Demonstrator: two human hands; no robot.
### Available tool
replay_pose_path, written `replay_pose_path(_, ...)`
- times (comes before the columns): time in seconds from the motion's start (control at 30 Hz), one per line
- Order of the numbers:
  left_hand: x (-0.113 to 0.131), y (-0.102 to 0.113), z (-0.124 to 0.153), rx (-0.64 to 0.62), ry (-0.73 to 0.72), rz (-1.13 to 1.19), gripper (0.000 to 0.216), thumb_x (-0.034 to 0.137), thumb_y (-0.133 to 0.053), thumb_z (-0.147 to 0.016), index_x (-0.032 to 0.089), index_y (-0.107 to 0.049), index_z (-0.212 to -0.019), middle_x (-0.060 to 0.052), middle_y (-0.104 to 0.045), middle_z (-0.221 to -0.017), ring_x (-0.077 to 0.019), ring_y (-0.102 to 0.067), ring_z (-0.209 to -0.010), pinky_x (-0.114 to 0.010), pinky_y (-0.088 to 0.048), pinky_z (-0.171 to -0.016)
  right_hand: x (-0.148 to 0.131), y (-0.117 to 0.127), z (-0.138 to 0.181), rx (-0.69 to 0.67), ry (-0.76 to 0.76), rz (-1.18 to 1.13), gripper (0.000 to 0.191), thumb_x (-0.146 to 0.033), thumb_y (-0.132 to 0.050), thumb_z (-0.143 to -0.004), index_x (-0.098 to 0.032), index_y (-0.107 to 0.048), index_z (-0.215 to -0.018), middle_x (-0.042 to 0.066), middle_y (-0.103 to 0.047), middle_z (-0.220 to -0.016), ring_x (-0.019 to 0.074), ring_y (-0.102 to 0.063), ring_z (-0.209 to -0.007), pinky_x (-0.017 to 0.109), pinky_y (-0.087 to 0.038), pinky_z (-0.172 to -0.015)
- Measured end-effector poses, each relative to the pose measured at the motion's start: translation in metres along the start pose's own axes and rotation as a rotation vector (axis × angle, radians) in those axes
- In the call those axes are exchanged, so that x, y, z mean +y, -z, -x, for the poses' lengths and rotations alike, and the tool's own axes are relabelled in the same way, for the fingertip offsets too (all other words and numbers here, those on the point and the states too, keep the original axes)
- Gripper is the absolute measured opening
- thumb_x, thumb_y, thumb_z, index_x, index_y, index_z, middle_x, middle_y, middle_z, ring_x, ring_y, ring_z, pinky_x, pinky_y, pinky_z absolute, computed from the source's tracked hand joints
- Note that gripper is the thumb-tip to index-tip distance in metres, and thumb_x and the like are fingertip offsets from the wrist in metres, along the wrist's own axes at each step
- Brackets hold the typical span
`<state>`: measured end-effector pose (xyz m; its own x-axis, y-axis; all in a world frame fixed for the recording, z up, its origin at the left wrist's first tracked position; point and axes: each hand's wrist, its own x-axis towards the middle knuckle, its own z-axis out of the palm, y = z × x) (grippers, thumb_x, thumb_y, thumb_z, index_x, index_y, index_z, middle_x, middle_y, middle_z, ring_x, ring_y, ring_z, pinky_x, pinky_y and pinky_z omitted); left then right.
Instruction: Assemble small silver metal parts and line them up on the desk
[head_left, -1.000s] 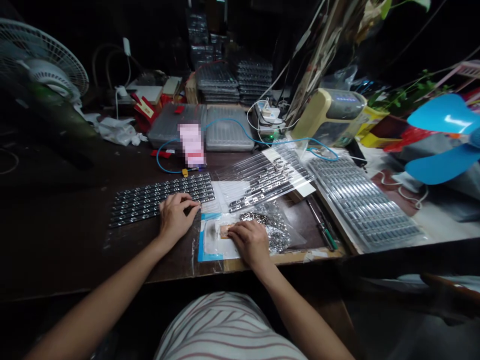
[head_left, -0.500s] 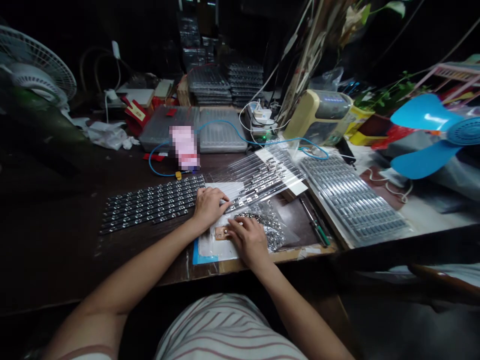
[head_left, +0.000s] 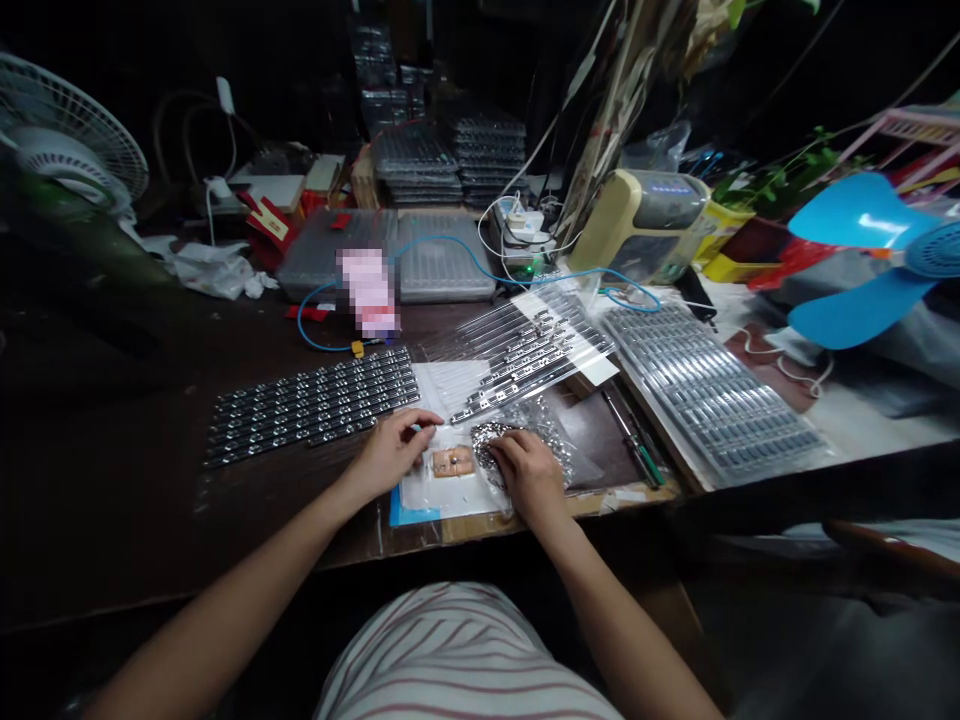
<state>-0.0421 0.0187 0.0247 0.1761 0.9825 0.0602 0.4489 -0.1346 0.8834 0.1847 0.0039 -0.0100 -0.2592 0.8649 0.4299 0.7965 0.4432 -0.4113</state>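
Observation:
My left hand (head_left: pixel 391 450) hovers just left of a small tan block (head_left: pixel 453 461) with tiny metal bits on its top. Its thumb and forefinger are a little apart, and I see nothing between them. The fingertips of my right hand (head_left: pixel 531 476) are pressed together at the edge of a pile of small shiny metal parts (head_left: pixel 489 436) on clear plastic; what they pinch is too small to make out. Behind the hands, black strips with metal pieces (head_left: pixel 517 372) lie in a clear ribbed tray (head_left: pixel 480 325). More such strips (head_left: pixel 311 402) lie side by side at left.
A phone-like pink blurred object (head_left: pixel 367 292) stands behind the strips, beside a blue cable (head_left: pixel 472 257). Filled clear trays (head_left: pixel 712 395) lie at right, near a pen (head_left: pixel 634 445) and a blue-bladed fan (head_left: pixel 862 260). A white fan (head_left: pixel 71 130) is at far left.
My left hand has drawn back from the strip ends towards me and left. My right hand has moved right, off the tan block to the metal parts, leaving the block uncovered.

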Motion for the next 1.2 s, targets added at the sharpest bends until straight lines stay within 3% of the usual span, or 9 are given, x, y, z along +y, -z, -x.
replay_pose_path(0.13, -0.004, -0.011, 0.011, 0.065, -0.078, -0.118, 0.013, 0.021, -0.059, -0.081, 0.019, -0.069, -0.09, -0.004, -0.068, -0.087, -0.0152, -0.062, -0.074, -0.023, -0.05, -0.06, -0.001, -0.002, -0.003, 0.068, -0.032, -0.072, 0.018, -0.025, -0.049, -0.091, -0.022, -0.066, -0.096, 0.007, -0.063, -0.094, 0.0199, -0.057, -0.088, 0.033, -0.048, -0.078)
replay_pose_path(0.37, -0.005, -0.027, 0.02, 0.074, -0.137, -0.174, 0.01, 0.021, -0.061, -0.082, 0.019, -0.07, -0.086, -0.004, -0.067, -0.085, -0.0153, -0.062, -0.077, -0.025, -0.049, -0.067, 0.003, -0.004, -0.001, 0.087, -0.02, -0.115, 0.028, -0.019, -0.043, -0.092, -0.023, -0.064, -0.11, 0.008, -0.062, -0.095, 0.0194, -0.057, -0.089, 0.034, -0.05, -0.078)
replay_pose_path(0.63, -0.008, -0.033, 0.023, 0.072, -0.186, -0.254, 0.012, 0.025, -0.061, -0.084, 0.02, -0.071, -0.09, -0.004, -0.065, -0.083, -0.0154, -0.06, -0.078, -0.028, -0.047, -0.071, -0.001, 0.001, -0.003, 0.075, -0.043, -0.191, 0.019, -0.022, -0.047, -0.092, -0.023, -0.066, -0.095, 0.006, -0.065, -0.094, 0.0183, -0.06, -0.089, 0.032, -0.049, -0.08)
replay_pose_path(0.9, -0.006, -0.035, 0.022, 0.05, -0.184, -0.334, 0.011, 0.024, -0.06, -0.084, 0.021, -0.07, -0.086, -0.004, -0.064, -0.082, -0.0172, -0.059, -0.08, -0.029, -0.046, -0.074, 0.002, -0.002, -0.001, 0.058, -0.046, -0.187, 0.017, -0.022, -0.048, -0.092, -0.022, -0.064, -0.096, 0.004, -0.066, -0.092, 0.0184, -0.06, -0.088, 0.031, -0.048, -0.079)
replay_pose_path(1.03, -0.006, -0.033, 0.021, 0.044, -0.171, -0.273, 0.01, 0.023, -0.061, -0.083, 0.021, -0.07, -0.085, -0.004, -0.065, -0.081, -0.0169, -0.06, -0.079, -0.029, -0.046, -0.072, -0.001, 0.0, -0.002, 0.079, -0.034, -0.157, 0.017, -0.025, -0.05, -0.092, -0.023, -0.066, -0.095, 0.005, -0.066, -0.092, 0.0183, -0.059, -0.087, 0.032, -0.046, -0.078)
replay_pose_path(1.2, -0.015, -0.031, 0.015, 0.157, -0.1, -0.056, 0.01, 0.022, -0.061, -0.082, 0.018, -0.07, -0.083, -0.004, -0.067, -0.084, -0.0164, -0.062, -0.08, -0.026, -0.048, -0.069, -0.021, -0.005, -0.006, -0.009, 0.021, -0.11, 0.011, -0.032, -0.06, -0.087, -0.025, -0.068, -0.086, 0.002, -0.067, -0.082, 0.0177, -0.057, -0.08, 0.031, -0.038, -0.071)
